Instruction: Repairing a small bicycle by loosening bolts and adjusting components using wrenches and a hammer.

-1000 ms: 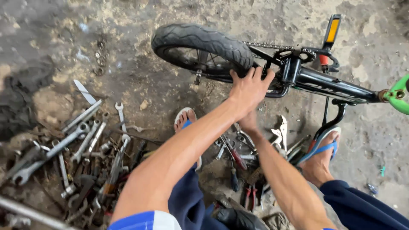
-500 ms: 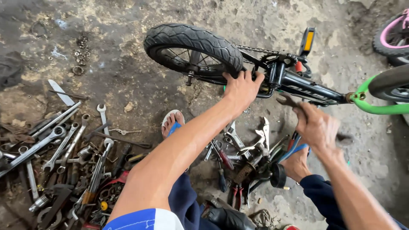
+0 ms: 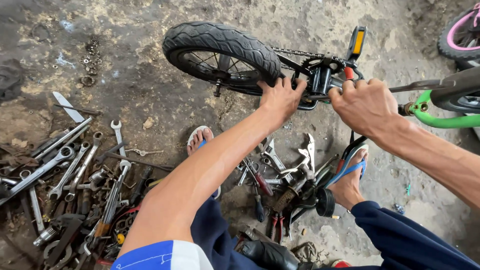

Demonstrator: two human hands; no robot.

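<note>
A small black bicycle [image 3: 320,75] lies on its side on the dirt floor, its knobby rear tyre [image 3: 220,42] toward the upper middle. My left hand [image 3: 281,100] rests on the frame just right of the tyre, fingers spread over the chainstay. My right hand [image 3: 366,104] is closed around the frame near the crank and chain [image 3: 300,53]. An orange-reflector pedal [image 3: 357,41] sticks up behind my right hand. My feet in sandals sit below, left foot [image 3: 200,140], right foot [image 3: 350,180].
A heap of spanners and wrenches [image 3: 70,170] covers the ground at left. Pliers, screwdrivers and an adjustable wrench [image 3: 272,160] lie between my feet. Nuts and washers [image 3: 90,62] are scattered at upper left. A green bicycle frame [image 3: 440,117] and a pink-rimmed wheel [image 3: 462,32] sit at right.
My right hand rose from beside my right foot and closed on the frame by the crank. My left hand stayed on the frame. The view shifted left and down.
</note>
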